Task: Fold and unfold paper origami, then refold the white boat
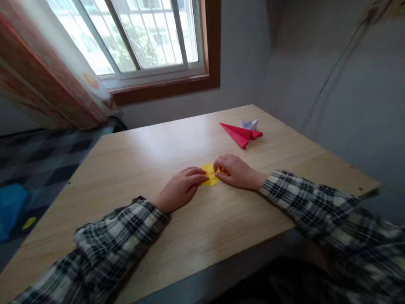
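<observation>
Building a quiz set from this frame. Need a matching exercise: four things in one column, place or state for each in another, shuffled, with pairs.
Things:
1. yellow paper
2. red paper plane
3. white folded paper
4. window

Places or states:
A. in the wall beyond the table's far edge
B. lying free on the table, far side, nose pointing left
C. pressed flat between both hands
D. just behind the red piece, nearer the wall

Pairs: 1-C, 2-B, 3-D, 4-A

The left hand and right hand both rest fingertips on the yellow paper on the table.
</observation>
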The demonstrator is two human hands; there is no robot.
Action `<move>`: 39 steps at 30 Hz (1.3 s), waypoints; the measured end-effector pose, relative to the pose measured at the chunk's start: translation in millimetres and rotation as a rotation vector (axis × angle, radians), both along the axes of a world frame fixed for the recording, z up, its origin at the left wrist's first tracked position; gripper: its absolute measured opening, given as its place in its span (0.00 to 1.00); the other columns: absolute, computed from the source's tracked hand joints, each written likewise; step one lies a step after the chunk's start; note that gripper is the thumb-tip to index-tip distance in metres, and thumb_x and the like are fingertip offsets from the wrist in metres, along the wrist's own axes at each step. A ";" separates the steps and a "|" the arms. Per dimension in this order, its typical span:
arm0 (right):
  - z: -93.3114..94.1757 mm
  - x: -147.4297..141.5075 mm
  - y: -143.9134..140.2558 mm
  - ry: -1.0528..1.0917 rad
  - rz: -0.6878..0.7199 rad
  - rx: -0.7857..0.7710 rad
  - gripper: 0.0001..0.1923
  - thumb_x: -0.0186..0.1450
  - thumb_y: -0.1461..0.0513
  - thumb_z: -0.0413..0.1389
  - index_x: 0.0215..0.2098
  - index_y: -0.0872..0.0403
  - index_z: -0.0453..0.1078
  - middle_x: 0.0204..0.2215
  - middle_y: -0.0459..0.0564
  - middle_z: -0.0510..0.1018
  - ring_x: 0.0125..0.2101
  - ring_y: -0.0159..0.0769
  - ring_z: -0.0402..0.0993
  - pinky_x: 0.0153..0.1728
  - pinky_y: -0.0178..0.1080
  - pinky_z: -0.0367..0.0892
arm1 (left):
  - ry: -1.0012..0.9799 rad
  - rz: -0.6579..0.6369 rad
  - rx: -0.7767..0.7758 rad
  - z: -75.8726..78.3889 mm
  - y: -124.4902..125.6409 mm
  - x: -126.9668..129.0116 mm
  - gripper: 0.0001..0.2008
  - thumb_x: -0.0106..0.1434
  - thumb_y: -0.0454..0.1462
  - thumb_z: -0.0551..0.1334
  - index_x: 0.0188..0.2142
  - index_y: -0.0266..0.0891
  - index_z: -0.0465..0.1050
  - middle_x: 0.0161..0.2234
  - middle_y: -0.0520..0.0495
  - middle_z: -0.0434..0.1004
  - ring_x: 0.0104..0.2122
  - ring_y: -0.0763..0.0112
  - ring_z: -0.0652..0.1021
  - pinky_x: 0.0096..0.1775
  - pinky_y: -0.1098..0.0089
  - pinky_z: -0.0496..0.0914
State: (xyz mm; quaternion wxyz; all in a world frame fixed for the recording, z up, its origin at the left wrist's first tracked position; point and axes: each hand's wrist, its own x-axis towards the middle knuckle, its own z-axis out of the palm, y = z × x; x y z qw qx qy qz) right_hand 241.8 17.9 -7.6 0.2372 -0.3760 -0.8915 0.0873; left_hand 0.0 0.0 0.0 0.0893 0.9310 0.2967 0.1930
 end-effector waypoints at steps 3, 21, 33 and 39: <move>-0.2 3.4 3.0 -0.002 0.045 -0.014 0.06 0.64 0.66 0.51 0.39 0.54 0.68 0.38 0.52 0.73 0.42 0.40 0.67 0.46 0.42 0.61 | -0.004 0.000 0.001 0.8 -0.2 0.9 0.17 0.65 0.27 0.54 0.49 0.42 0.74 0.51 0.45 0.75 0.52 0.65 0.73 0.55 0.57 0.70; -1.4 5.7 3.6 0.071 -0.021 0.058 0.13 0.66 0.62 0.52 0.48 0.55 0.70 0.43 0.55 0.73 0.47 0.43 0.65 0.52 0.46 0.60 | -0.014 -0.010 -0.003 1.6 -0.3 1.5 0.18 0.65 0.27 0.53 0.49 0.42 0.74 0.50 0.44 0.75 0.51 0.66 0.74 0.54 0.56 0.70; -3.3 6.3 5.3 -0.023 -0.013 -0.004 0.18 0.68 0.57 0.52 0.53 0.54 0.72 0.49 0.57 0.73 0.50 0.45 0.65 0.53 0.48 0.60 | 0.007 -0.067 0.029 1.9 -1.2 1.6 0.15 0.67 0.30 0.53 0.49 0.43 0.73 0.50 0.45 0.76 0.51 0.66 0.74 0.54 0.57 0.69; -0.4 5.1 3.6 -0.010 0.000 -0.017 0.17 0.68 0.58 0.52 0.52 0.54 0.72 0.48 0.56 0.74 0.49 0.45 0.66 0.52 0.48 0.61 | 0.013 -0.052 0.023 4.1 -1.9 2.5 0.17 0.67 0.30 0.53 0.53 0.42 0.71 0.50 0.44 0.75 0.51 0.64 0.73 0.54 0.56 0.69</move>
